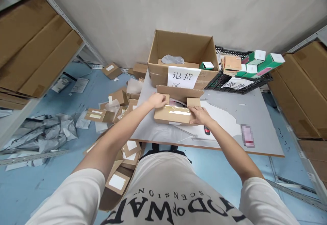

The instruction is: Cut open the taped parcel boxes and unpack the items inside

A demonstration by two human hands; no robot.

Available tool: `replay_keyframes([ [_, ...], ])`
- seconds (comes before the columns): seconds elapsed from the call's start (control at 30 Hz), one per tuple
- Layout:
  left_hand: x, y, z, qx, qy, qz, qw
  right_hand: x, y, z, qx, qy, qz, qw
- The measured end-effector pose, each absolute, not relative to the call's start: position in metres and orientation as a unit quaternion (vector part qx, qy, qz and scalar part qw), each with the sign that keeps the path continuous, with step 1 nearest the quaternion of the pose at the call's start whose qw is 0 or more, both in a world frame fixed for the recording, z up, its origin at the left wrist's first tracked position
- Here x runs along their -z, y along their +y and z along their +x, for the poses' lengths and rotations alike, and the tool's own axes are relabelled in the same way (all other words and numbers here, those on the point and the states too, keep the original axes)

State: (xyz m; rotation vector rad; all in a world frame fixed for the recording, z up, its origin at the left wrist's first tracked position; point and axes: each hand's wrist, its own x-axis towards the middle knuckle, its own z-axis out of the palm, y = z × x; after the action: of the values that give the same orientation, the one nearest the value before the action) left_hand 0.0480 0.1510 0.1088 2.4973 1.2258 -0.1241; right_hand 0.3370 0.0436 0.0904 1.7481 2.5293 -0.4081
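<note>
Two hands are working on a small cardboard parcel [176, 111] lying on the desk [245, 116], just in front of a large open carton [182, 56] bearing a paper label. The left hand [157, 100] is curling its fingers over the parcel's upper left flap, gripping it. The right hand [200, 115] is pressing flat, fingers spread, on the taped front right corner. A black crate [236, 82] of green and white boxes is sitting at the desk's far right. Discarded cartons are lying on the floor to the left.

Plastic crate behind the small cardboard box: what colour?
Black, an open-mesh plastic crate; it shows in the head view, the only one.
</note>
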Motion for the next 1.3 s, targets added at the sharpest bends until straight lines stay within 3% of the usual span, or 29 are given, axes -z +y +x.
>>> replay_keyframes([
  [0.2, -0.101, 0.127, 0.115, 0.003, 0.179, 0.960, 0.214, -0.087, 0.038, 0.342, 0.168, 0.815, 0.554, -0.030],
  [0.43, -0.075, 0.153, 0.157, 0.084, 0.076, 0.973, 0.203, -0.085, 0.037, 0.345, 0.173, 0.827, 0.533, -0.043],
  [0.73, -0.068, 0.160, 0.170, 0.128, 0.093, 0.955, 0.250, -0.083, 0.028, 0.343, 0.145, 0.829, 0.538, -0.033],
  [0.87, -0.078, 0.158, 0.162, 0.081, 0.144, 0.949, 0.270, -0.083, 0.025, 0.342, 0.147, 0.829, 0.538, -0.039],
  [1.07, -0.080, 0.168, 0.084, -0.035, 0.245, 0.949, 0.193, -0.083, 0.030, 0.344, 0.179, 0.820, 0.541, -0.043],
  [1.3, -0.053, 0.193, 0.002, 0.070, 0.249, 0.956, 0.138, -0.087, 0.031, 0.345, 0.185, 0.819, 0.542, -0.030],
])
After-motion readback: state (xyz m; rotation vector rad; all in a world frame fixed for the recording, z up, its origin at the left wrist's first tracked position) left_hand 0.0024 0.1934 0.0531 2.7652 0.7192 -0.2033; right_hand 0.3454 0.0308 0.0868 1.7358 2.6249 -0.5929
